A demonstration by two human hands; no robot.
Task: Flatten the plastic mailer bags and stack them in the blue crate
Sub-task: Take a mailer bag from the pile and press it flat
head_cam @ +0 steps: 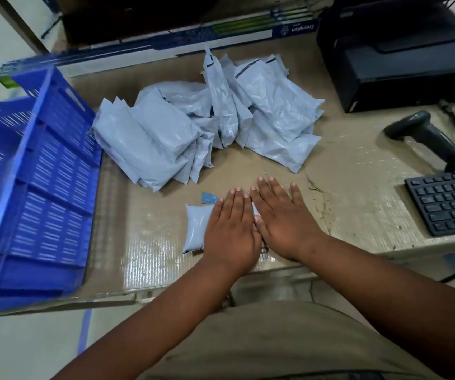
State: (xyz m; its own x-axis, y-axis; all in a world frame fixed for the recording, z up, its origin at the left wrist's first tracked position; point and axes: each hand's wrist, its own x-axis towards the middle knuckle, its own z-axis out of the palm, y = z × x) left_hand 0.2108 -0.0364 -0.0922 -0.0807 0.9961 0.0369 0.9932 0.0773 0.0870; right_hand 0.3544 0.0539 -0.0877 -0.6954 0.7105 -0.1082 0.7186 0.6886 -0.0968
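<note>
1. My left hand (230, 231) and right hand (284, 220) lie palm-down, side by side, fingers straight and barely fanned, gripping nothing.
2. Under them sits one small grey mailer bag (194, 229), puffed up at its left end.
3. It's on the cardboard-covered table (352, 171), near the front edge.
4. The pile of mailer bags (207, 127) waits behind.
5. Blue crate (34, 171) on my left, nothing in the part I can see.
6. To my right: barcode scanner (426, 135), keyboard (448, 201), black printer (401, 58).
</note>
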